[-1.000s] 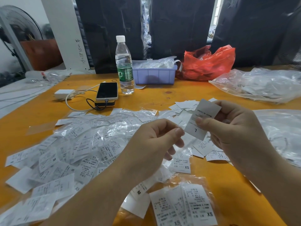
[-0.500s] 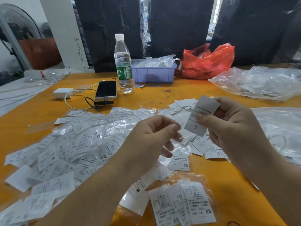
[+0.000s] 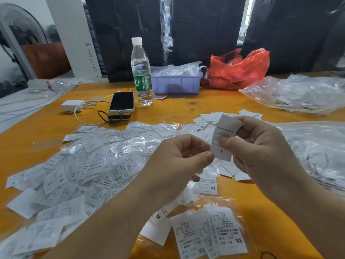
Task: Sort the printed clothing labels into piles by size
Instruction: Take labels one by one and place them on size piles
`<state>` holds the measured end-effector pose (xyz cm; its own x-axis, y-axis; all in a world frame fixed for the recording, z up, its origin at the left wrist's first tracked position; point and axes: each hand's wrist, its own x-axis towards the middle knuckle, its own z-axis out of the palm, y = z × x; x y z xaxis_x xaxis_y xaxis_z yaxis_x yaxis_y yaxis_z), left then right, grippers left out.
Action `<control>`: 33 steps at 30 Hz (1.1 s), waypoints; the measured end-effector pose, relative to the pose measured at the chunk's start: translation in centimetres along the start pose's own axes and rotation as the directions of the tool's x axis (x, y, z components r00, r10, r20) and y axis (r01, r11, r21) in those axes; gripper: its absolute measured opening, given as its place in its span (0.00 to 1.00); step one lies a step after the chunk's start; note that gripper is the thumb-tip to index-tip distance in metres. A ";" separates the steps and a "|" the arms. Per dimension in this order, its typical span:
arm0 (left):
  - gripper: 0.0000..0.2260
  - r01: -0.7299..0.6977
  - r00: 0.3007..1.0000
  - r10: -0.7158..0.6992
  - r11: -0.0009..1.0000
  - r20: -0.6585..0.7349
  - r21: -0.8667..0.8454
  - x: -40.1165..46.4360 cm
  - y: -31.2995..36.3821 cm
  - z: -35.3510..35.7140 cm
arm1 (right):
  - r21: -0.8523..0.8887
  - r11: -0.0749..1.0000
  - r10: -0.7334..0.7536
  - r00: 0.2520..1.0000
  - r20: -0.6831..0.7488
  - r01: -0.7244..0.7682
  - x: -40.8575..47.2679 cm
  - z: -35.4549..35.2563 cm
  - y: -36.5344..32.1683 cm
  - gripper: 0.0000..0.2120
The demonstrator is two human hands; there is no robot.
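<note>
My right hand point(image 3: 261, 152) pinches a white label marked L point(image 3: 226, 136) between thumb and fingers, held up and slightly curled. My left hand point(image 3: 177, 163) is just left of it with fingers curled; faint glints of a thin clear sleeve point(image 3: 194, 148) show between thumb and fingers. A large loose heap of labels in clear sleeves point(image 3: 89, 165) covers the table's left side. A small stack marked XS point(image 3: 222, 232) lies near the front edge, a single XS label point(image 3: 208, 185) below my hands. More white labels point(image 3: 209, 116) lie behind my right hand.
On the orange table point(image 3: 186, 106) stand a water bottle point(image 3: 141, 71), a phone point(image 3: 122, 101) on a power bank with cables, a white charger point(image 3: 71, 105), a purple bin point(image 3: 175, 83) and a red bag point(image 3: 237, 70). Clear plastic bags point(image 3: 298, 94) fill the right side.
The L label has curled a little and sits closer to my left hand. My left thumb and forefinger have parted slightly. Both hands stay over the same spot.
</note>
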<state>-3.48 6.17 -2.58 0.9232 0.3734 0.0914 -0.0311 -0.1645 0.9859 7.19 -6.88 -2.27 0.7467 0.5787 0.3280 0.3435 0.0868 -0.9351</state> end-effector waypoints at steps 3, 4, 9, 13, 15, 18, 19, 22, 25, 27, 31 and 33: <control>0.02 -0.015 1.000 0.014 1.000 0.018 0.020 0.0 -0.1 0.0 | 0.044 0.999 0.011 1.000 0.009 -0.011 -0.1 0.2 -0.1 0.08; 0.02 -0.023 1.000 0.022 0.999 0.014 0.026 0.0 -0.1 -0.1 | 0.090 0.995 0.033 0.999 0.018 -0.034 -0.2 0.3 -0.2 0.08; 0.04 -0.047 0.999 0.048 0.998 -0.024 0.032 0.3 -0.1 -0.6 | 0.308 0.927 0.161 0.970 0.182 -0.212 -0.1 -0.1 -0.9 0.19; 0.09 -0.045 0.999 0.045 0.999 -0.028 0.000 0.2 -0.1 -0.8 | 0.269 0.940 0.183 0.975 0.128 -0.212 0.3 -0.5 -1.1 0.22; 0.09 -0.042 0.999 0.041 0.999 -0.031 -0.011 0.2 -0.1 -0.8 | 0.266 0.945 0.166 0.980 0.108 -0.190 0.5 -0.7 -1.1 0.19; 0.11 -0.034 0.999 0.033 0.999 -0.032 -0.016 0.3 0.0 -0.8 | 0.250 0.951 0.154 0.981 0.118 -0.179 0.7 -1.1 -1.0 0.15; 0.11 -0.033 0.999 0.032 0.999 -0.028 -0.018 0.3 0.0 -0.8 | 0.249 0.951 0.156 0.979 0.134 -0.185 0.8 -1.1 -0.9 0.14; 0.08 -0.035 0.999 0.034 0.999 -0.016 -0.018 0.2 0.1 -0.7 | 0.232 0.949 0.168 0.966 0.198 -0.212 0.7 -1.1 -0.8 0.15; 0.05 -0.039 0.999 0.039 0.999 -0.016 -0.012 0.3 0.0 -0.7 | 0.203 0.953 0.174 0.955 0.240 -0.224 0.6 -0.9 -0.7 0.19; 0.05 -0.039 0.999 0.039 0.999 -0.017 -0.011 0.3 0.0 -0.7 | 0.205 0.952 0.177 0.955 0.240 -0.227 0.5 -0.8 -0.6 0.19; 0.06 -0.033 0.999 0.033 0.999 -0.008 0.005 0.3 -0.1 -0.8 | 0.246 0.947 0.155 0.965 0.209 -0.206 0.7 -0.9 -0.7 0.16; 0.06 -0.031 0.999 0.031 1.000 -0.007 0.004 0.4 -0.1 -0.8 | 0.260 0.946 0.143 0.968 0.207 -0.195 0.7 -1.0 -0.7 0.15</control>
<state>-3.44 7.04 -2.53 0.9191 0.3743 0.1231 -0.0585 -0.1793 0.9820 8.07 -7.34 -1.24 0.6536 0.7405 0.1563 0.0308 0.1803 -0.9831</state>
